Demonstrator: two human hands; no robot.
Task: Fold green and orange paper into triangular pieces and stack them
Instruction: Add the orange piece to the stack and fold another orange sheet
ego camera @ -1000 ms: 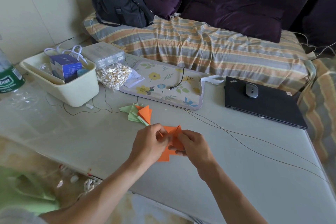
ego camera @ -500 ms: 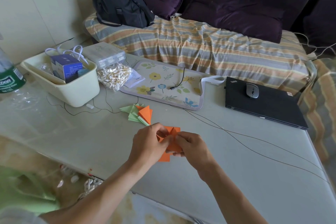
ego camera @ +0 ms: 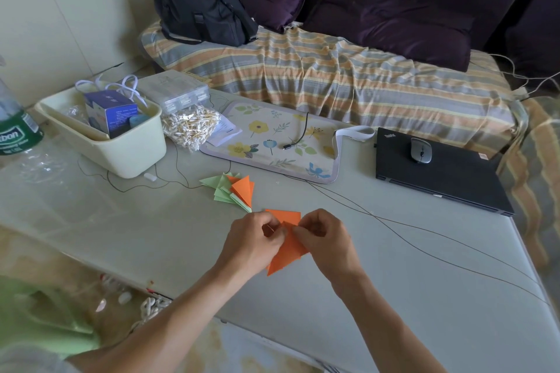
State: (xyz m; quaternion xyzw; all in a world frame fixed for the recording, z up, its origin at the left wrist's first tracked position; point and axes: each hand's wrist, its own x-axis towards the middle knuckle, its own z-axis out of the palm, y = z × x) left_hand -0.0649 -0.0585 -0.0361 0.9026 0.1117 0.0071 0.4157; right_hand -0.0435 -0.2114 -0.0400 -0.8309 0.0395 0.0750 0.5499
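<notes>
Both hands pinch an orange paper (ego camera: pixel 286 248) over the tabletop (ego camera: pixel 394 297): left hand (ego camera: pixel 253 241), right hand (ego camera: pixel 325 239). Folded green and orange pieces (ego camera: pixel 233 191) lie just beyond.

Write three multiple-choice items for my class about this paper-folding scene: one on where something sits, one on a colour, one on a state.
1. Where does the computer mouse sit?
A. on the closed black laptop
B. in the cream bin
C. on the floral mat

2. What colour is the paper being folded?
A. green
B. orange
C. purple

3. What are the hands doing to that paper?
A. resting flat beside it
B. one hand holds it alone
C. both pinch it

Key: 1 A, the mouse lies on the laptop's lid. 2 B, the sheet between the hands is orange. 3 C, the left hand and right hand both grip its upper part.
</notes>
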